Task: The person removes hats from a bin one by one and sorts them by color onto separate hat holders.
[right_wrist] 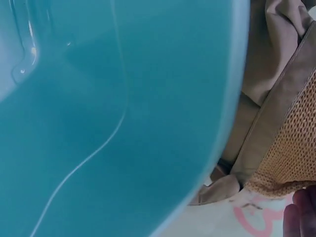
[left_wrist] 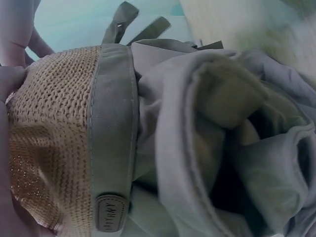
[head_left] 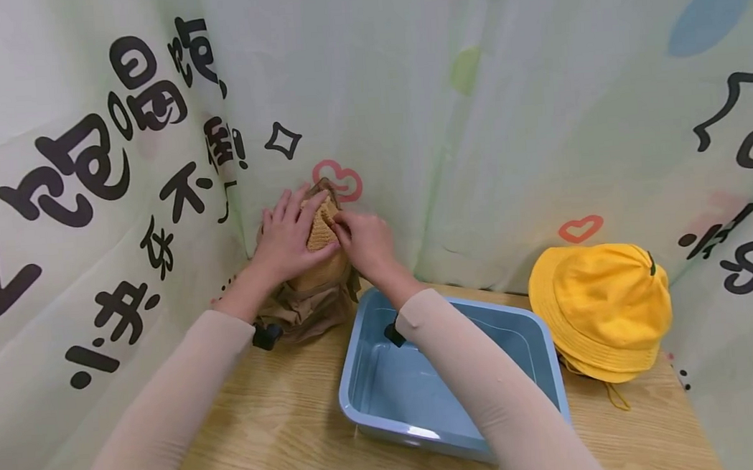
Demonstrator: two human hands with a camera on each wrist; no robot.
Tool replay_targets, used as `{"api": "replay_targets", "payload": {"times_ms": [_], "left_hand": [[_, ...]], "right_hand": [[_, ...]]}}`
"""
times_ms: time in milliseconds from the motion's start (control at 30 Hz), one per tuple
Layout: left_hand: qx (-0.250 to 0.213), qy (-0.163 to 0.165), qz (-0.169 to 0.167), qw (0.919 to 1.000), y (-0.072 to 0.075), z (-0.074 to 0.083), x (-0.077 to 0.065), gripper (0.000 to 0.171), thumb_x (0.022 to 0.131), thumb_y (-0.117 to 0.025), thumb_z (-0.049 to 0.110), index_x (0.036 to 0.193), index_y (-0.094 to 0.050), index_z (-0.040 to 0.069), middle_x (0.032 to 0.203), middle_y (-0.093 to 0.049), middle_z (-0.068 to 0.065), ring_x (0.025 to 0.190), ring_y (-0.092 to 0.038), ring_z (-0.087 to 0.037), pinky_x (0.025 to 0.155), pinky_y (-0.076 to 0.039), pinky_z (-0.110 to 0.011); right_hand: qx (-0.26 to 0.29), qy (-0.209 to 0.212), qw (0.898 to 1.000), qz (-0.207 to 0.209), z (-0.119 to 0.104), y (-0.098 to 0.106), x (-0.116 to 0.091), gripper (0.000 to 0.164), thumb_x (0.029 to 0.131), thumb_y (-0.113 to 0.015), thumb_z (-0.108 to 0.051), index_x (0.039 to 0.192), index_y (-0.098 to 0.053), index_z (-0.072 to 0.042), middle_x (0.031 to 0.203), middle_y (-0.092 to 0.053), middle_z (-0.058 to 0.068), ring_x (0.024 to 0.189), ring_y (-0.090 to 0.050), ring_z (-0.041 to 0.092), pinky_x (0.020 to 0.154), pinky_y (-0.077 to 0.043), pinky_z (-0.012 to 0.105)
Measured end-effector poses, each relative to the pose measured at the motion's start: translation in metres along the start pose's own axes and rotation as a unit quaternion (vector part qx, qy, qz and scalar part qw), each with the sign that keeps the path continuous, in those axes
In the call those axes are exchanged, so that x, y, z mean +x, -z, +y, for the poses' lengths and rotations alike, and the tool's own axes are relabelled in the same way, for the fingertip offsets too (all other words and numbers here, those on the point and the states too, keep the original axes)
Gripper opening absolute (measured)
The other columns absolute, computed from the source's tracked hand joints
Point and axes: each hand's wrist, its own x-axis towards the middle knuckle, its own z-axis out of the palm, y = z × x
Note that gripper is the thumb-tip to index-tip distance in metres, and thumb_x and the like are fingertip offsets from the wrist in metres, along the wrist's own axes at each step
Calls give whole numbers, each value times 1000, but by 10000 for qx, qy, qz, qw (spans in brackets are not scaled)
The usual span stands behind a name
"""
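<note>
A tan sun hat [head_left: 306, 307] sits on the table in the back left corner, against the curtain. Its crown [left_wrist: 59, 98] is a coarse straw-coloured knit, edged by a khaki cloth band with a small lettered label [left_wrist: 111, 213]. The soft brim [left_wrist: 180, 123] is crumpled in folds toward the wearer. My left hand [head_left: 286, 233] rests on the crown from the left, fingers spread and mostly straight. From the other side, my right hand [head_left: 367, 243] pinches the knit near the top between thumb and fingers. In the right wrist view, only the fingertips [right_wrist: 292, 219] show.
A blue plastic basin [head_left: 394, 413] stands right of the hat, under my right forearm. At the back right lies a yellow bucket hat [head_left: 604, 307] with a cord. The wooden table [head_left: 265, 429] is bounded by printed curtains [head_left: 408, 118] at the back and sides.
</note>
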Motion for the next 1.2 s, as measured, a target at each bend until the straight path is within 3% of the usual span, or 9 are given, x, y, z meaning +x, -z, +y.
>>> {"api": "replay_targets", "payload": {"times_ms": [167, 233, 367, 433, 500, 667, 767, 1033, 1200], "left_hand": [[266, -64, -141, 9995, -7, 0, -2, 94, 84, -67, 62, 159, -25, 25, 164, -21, -13, 149, -16, -47, 105, -16, -79], [189, -78, -44, 9998, -8, -1, -4, 92, 87, -62, 64, 160, -22, 25, 164, -20, -12, 149, -17, -45, 108, -16, -76], [-647, -28, 897, 9939, -6, -13, -9, 68, 98, -54, 42, 156, -33, 13, 158, -30, -19, 144, -28, -44, 112, -23, -66], [-1077, 136, 1395, 9843, -2, -23, -14, 53, 100, -52, 23, 148, -42, 4, 149, -38, -24, 136, -37, -44, 110, -29, -59], [-1261, 504, 1575, 9781, 1, -34, -20, 44, 99, -53, 12, 140, -49, -3, 138, -46, -27, 124, -45, -43, 103, -36, -57], [-1456, 1652, 803, 9722, 6, -52, -33, 38, 102, -56, 17, 133, -54, -4, 126, -55, -25, 109, -57, -40, 94, -45, -54], [-1650, 2041, 609, 9630, 4, -55, -34, 39, 102, -57, 25, 129, -58, -4, 121, -60, -24, 104, -62, -39, 91, -49, -52], [-1502, 2186, 1244, 9561, 0, -57, -29, 26, 101, -60, 18, 110, -70, -4, 102, -71, -23, 92, -66, -38, 83, -48, -51], [-1536, 2216, 1114, 9565, -12, -65, -31, 20, 101, -58, 12, 103, -67, -5, 102, -70, -25, 94, -66, -41, 84, -49, -52]], "right_hand": [[-90, -256, 9996, -53, 9, -4, -1, 23, 102, -58, -28, 111, -75, -16, 100, -76, 3, 83, -71, 21, 76, -57, 37], [-51, -380, 9992, -74, 11, -4, -2, 23, 103, -56, -29, 111, -74, -17, 98, -76, 3, 82, -70, 21, 76, -56, 37], [265, -512, 9983, -54, 13, -1, -6, 22, 103, -55, -30, 113, -69, -17, 100, -74, 2, 85, -69, 20, 77, -54, 38], [306, -543, 9980, -134, 14, 1, -8, 21, 102, -58, -28, 115, -69, -17, 103, -75, 2, 89, -70, 20, 78, -55, 38], [199, -600, 9975, -329, 15, 3, -9, 21, 100, -61, -27, 116, -71, -18, 105, -75, 1, 92, -70, 20, 80, -55, 38], [-173, -882, 9921, -873, 22, 1, -12, 20, 98, -64, -27, 113, -75, -19, 106, -75, 0, 95, -69, 20, 82, -55, 38], [-221, -980, 9909, -895, 26, -2, -12, 19, 99, -64, -28, 111, -76, -19, 104, -75, 0, 93, -69, 21, 81, -55, 39], [-473, -957, 9912, -781, 27, -6, -5, 19, 102, -58, -27, 106, -76, -21, 97, -75, 0, 84, -69, 22, 71, -55, 40], [-702, -900, 9891, -925, 24, -11, -1, 20, 102, -58, -28, 110, -75, -23, 101, -75, 0, 85, -70, 21, 71, -56, 39]]}}
